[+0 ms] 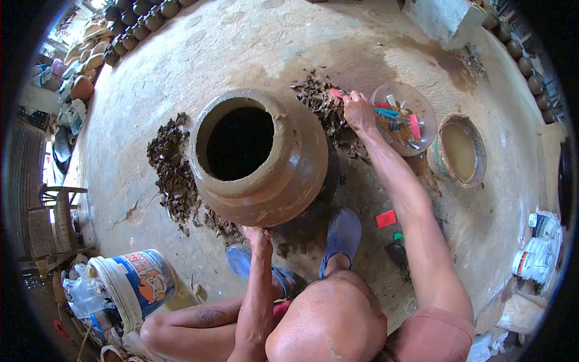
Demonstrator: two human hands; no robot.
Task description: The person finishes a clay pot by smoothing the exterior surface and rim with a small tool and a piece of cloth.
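1. A big clay pot (260,158) stands at frame centre on a round earthen floor (181,54), its dark mouth open to the camera.
2. The left hand (257,235) presses against the pot's lower wall, at lower centre; whether its fingers are spread or together I cannot tell.
3. The right hand (359,110), at upper right, is pinched shut on a small pink tool (335,93), just beside a shallow bowl (405,117) of coloured tools.
4. The pot looks heavy and thick-walled, with a smooth, damp-looking surface and a rolled rim. If still soft, it would dent easily; support low on the belly with flat palms seems safer than pulling at the rim.
5. Dark, crumbly clay scraps (172,169) ring the pot's base.
6. A water basin (461,149) sits at right, and a bucket (136,283) at lower left.
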